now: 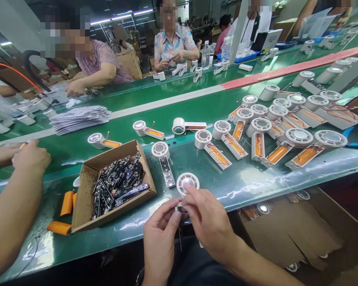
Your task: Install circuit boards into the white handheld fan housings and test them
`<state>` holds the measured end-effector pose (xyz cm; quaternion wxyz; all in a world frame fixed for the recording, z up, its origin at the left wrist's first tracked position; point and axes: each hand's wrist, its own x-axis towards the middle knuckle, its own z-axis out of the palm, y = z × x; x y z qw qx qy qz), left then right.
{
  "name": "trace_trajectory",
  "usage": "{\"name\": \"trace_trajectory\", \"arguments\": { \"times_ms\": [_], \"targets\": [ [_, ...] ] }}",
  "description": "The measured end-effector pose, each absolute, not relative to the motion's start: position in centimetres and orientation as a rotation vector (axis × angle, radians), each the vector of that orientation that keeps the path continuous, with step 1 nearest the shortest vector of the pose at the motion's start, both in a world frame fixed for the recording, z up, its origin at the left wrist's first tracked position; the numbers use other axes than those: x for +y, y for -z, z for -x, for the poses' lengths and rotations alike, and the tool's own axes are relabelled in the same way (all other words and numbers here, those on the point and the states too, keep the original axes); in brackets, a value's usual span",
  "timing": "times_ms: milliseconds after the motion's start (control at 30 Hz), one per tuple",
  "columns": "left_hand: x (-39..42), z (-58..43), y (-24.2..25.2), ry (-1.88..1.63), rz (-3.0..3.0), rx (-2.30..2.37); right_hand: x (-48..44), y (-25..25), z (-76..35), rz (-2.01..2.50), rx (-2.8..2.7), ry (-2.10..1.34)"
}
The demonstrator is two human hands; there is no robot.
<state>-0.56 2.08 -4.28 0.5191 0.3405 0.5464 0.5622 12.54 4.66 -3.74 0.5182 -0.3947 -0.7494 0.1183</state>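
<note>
A white handheld fan with a round slotted head and silvery centre is between my hands at the table's front edge. My left hand is closed below the head, thumb and index pinching a small pale part, with a thin wire hanging beneath. My right hand is closed on the fan from the other side, its index finger over the head and other fingertips meeting my left ones. Most of the handle is hidden by my hands. Just beyond lies another fan with a black circuit board along its handle.
A cardboard box of circuit boards stands left, beside orange battery packs. Many fans with orange batteries crowd the right. A co-worker's arm reaches in at left; other people sit across the green belt. Another carton is lower right.
</note>
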Motion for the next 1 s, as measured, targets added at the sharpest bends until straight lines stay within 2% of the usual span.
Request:
{"name": "trace_trajectory", "arguments": {
  "times_ms": [300, 533, 767, 833, 1000],
  "targets": [
    [2.4, 0.4, 3.3, -1.421, -0.978, 1.324, 4.8, 4.2, -12.6, 0.9, -1.806, -0.261],
    [2.5, 1.0, 2.8, -1.302, -1.054, 1.296, 4.6, 4.5, -12.5, 0.965, -1.808, -0.269],
    [2.9, 1.4, 3.1, -1.32, -0.918, 1.297, 4.2, 4.1, -12.9, 0.951, -1.837, -0.275],
    [2.7, 1.2, 3.5, -1.328, -0.932, 1.288, 3.8, 4.2, -13.4, 0.981, -1.83, -0.418],
    [1.4, -0.1, 5.5, -1.364, -1.16, 1.241, 4.4, 4.9, -15.1, 1.081, -1.564, -1.361]
  ]
}}
